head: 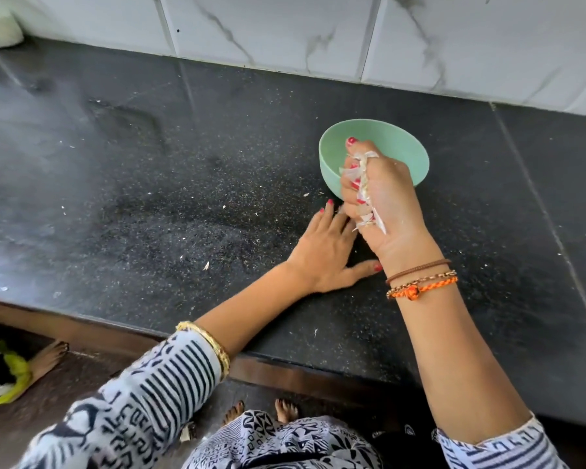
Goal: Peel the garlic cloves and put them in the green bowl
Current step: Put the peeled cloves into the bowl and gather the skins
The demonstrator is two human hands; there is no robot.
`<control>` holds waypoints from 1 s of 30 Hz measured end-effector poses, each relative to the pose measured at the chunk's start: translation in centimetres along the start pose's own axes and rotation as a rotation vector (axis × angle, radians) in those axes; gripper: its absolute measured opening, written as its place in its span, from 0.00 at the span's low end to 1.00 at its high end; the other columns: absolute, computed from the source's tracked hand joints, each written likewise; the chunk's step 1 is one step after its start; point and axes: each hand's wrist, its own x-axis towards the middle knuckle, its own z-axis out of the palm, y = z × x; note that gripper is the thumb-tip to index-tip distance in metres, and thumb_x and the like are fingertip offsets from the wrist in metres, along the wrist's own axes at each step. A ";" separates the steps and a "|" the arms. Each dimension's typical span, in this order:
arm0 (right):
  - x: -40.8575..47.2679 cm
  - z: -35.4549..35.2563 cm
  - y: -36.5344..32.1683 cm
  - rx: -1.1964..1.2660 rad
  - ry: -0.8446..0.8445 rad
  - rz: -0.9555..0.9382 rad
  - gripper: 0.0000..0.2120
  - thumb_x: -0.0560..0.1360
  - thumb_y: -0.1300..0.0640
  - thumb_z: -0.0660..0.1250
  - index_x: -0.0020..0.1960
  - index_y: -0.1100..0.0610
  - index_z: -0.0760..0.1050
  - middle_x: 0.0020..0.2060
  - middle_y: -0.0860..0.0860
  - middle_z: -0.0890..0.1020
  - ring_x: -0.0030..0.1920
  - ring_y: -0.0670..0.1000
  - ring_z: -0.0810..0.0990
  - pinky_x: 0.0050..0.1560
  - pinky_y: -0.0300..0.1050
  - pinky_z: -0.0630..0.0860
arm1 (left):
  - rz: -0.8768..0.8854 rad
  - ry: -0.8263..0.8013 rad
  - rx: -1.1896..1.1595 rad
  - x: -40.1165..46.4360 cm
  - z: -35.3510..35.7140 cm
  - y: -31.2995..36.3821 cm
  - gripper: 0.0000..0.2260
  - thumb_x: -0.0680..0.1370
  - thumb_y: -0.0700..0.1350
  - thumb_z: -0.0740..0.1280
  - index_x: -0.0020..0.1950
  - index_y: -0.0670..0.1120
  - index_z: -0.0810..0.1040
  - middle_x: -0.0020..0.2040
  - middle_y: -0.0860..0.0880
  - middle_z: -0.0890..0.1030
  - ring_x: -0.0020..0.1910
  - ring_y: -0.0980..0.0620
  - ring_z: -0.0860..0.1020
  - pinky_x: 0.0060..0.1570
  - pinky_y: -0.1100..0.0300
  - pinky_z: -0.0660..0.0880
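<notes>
Right hand (383,198) fisted around a wad of garlic skins (364,194); papery, light, crushable, best held bunched. Left hand (329,245) flat on the counter (183,184), just beside it. Green bowl (400,143) directly behind the fist; cloves not visible.

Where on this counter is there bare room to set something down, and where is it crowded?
Free: the wide stretch of black countertop left of the green bowl, up to the tiled wall, with only stray peel flecks; also the strip right of the bowl. Crowded: in front of the bowl, where the left hand lies flat and the right hand grips garlic skins.
</notes>
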 end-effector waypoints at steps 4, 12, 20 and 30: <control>-0.1 -0.2 -0.2 0.000 0.028 0.005 0.17 0.77 0.57 0.62 0.30 0.55 0.63 0.18 0.45 0.63 0.17 0.42 0.57 0.16 0.34 0.53 | 0.166 -0.028 -0.185 -1.5 0.6 0.7 0.36 0.74 0.64 0.49 0.70 0.38 0.64 0.71 0.39 0.65 0.71 0.41 0.62 0.71 0.49 0.55; 0.3 -1.5 -0.8 0.042 0.069 0.007 0.17 0.77 0.56 0.61 0.31 0.55 0.64 0.17 0.44 0.66 0.17 0.42 0.58 0.16 0.33 0.53 | 0.111 0.264 -0.112 -6.5 -1.3 -7.5 0.22 0.77 0.51 0.55 0.63 0.40 0.75 0.65 0.43 0.74 0.67 0.44 0.70 0.68 0.58 0.57; 0.1 -0.8 -1.3 0.086 0.046 -0.005 0.16 0.77 0.57 0.61 0.32 0.55 0.65 0.17 0.44 0.67 0.16 0.41 0.58 0.15 0.32 0.54 | -0.342 0.066 -0.019 0.0 -2.1 -6.4 0.27 0.81 0.55 0.49 0.75 0.40 0.53 0.76 0.42 0.50 0.75 0.46 0.48 0.72 0.53 0.44; -0.5 -1.6 -1.5 0.098 0.030 -0.016 0.16 0.78 0.57 0.60 0.32 0.55 0.64 0.18 0.45 0.64 0.17 0.41 0.57 0.15 0.32 0.53 | 0.101 0.004 -0.101 -0.7 -0.9 -2.2 0.34 0.75 0.60 0.46 0.74 0.39 0.56 0.75 0.41 0.57 0.75 0.46 0.53 0.71 0.60 0.47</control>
